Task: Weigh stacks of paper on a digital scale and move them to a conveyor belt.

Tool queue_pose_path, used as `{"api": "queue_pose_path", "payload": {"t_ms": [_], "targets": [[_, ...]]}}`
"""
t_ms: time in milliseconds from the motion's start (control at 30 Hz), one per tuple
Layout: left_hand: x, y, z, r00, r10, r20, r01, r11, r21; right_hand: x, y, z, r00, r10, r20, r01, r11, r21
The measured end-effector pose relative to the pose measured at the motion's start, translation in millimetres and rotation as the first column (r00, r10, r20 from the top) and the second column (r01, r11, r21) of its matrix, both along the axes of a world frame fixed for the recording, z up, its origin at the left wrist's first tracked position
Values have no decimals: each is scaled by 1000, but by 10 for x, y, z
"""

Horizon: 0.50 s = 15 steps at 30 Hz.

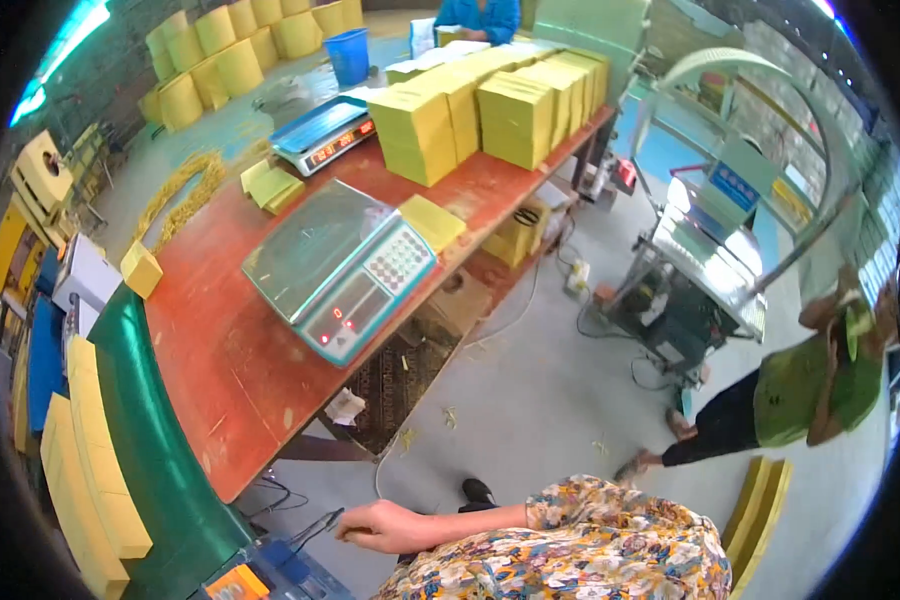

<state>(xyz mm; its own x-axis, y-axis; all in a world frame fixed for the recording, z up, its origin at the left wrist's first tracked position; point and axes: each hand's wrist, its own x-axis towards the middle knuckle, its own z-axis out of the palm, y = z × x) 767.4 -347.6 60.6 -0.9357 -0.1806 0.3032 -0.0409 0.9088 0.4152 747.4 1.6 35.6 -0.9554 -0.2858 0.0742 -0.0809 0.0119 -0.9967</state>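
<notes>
My right hand [380,526] reaches left across my body from a floral sleeve. Its fingers are curled together at a thin dark piece [317,530], too small and blurred to name. That piece is just above a blue box-like device [290,570] with an orange patch, at the lower left edge. My left hand is out of view. Beyond my hand stands a red table [205,370], bearing a teal-edged scale [340,270] with a clear tray cover. A yellow block [432,222] lies beside the scale.
Stacks of yellow blocks [415,135] and a second scale [325,135] are farther along the table. A green belt [160,440] runs at left beside yellow strips [90,480]. A machine [690,270] with a large arch stands right. A person in green [820,390] walks there; another sits behind.
</notes>
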Motion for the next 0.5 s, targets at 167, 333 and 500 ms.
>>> {"api": "queue_pose_path", "payload": {"t_ms": [167,333,500], "targets": [[-323,-439,-451,991,-110,-71,117,989,93,168,-555,254,977,-52,-209,76,991,113],[-348,-10,65,965,-253,-70,236,953,-192,-70,-1357,314,949,85,-305,51,910,411],[-348,-472,31,958,-286,-12,275,931,-239,-318,-2355,303,886,90,-456,160,862,481]]}}
